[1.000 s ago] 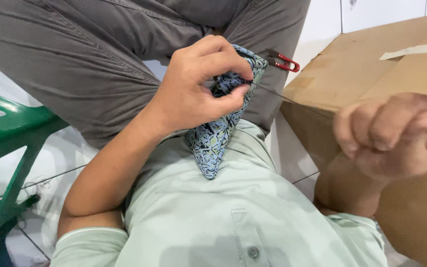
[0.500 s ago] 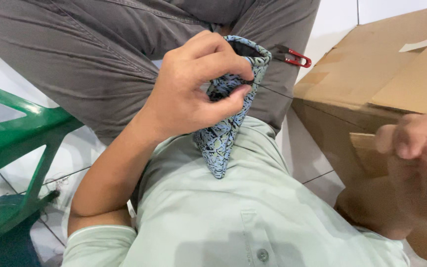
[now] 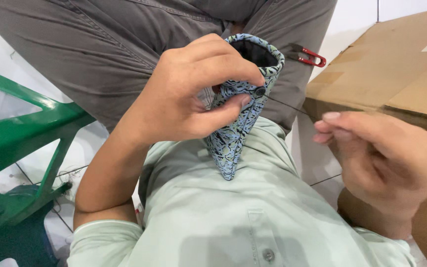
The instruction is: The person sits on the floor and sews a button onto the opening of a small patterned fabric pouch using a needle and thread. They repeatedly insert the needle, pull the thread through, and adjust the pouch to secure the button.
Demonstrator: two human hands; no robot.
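I note the left hand [image 3: 184, 99] pinching the cloth [image 3: 235, 128] by its button [image 3: 259, 91]; the right hand [image 3: 386, 163] pinches taut thread [image 3: 290, 105] running rightward from the button.

Left hand [image 3: 184, 99] holds the fabric pouch [image 3: 238, 113] over the lap; right hand [image 3: 386, 158] sits beside it, cardboard box [image 3: 396, 74] behind, chair [image 3: 21, 148] far left.

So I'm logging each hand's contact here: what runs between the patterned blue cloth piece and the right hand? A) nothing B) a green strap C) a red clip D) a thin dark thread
D: a thin dark thread stretches from the button on the patterned blue cloth piece, pinched by the left hand, to the right hand.
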